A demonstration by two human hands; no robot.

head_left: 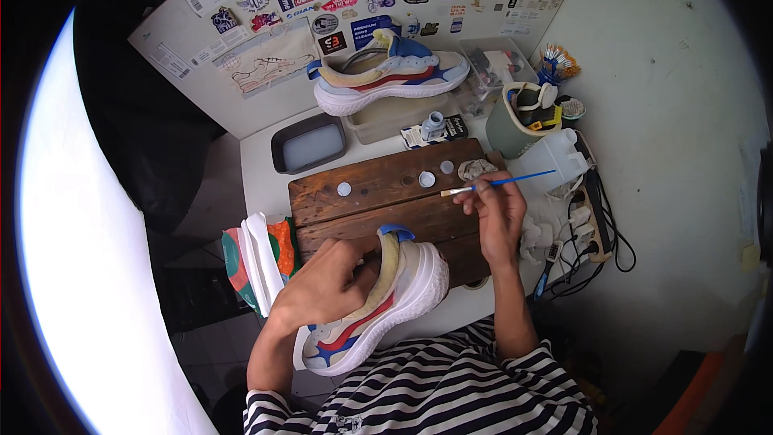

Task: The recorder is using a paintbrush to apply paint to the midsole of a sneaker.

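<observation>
A cream sneaker (420, 280) with red and blue parts and a thick white sole is tilted at the near edge of the table, close to my body. My left hand (326, 283) grips it with the fingers reaching into its opening; those fingertips are hidden. In my right hand (498, 217) is a thin paintbrush (515, 180) with a blue handle, pinched near its ferrule, the bristles pointing left above the wooden board (362, 213). Below the bristles, a small white paint cap (427, 179) rests on the board. Other small round dabs or caps (344, 189) lie there too.
A matching sneaker (386, 84) sits at the back on a clear bin. Behind the board are a dark tray (283, 153) of liquid and a small bottle (433, 124). To the right stand a green bucket (507, 133), a white jug (555, 159) and a power strip (600, 221). Tissues (262, 262) lie left.
</observation>
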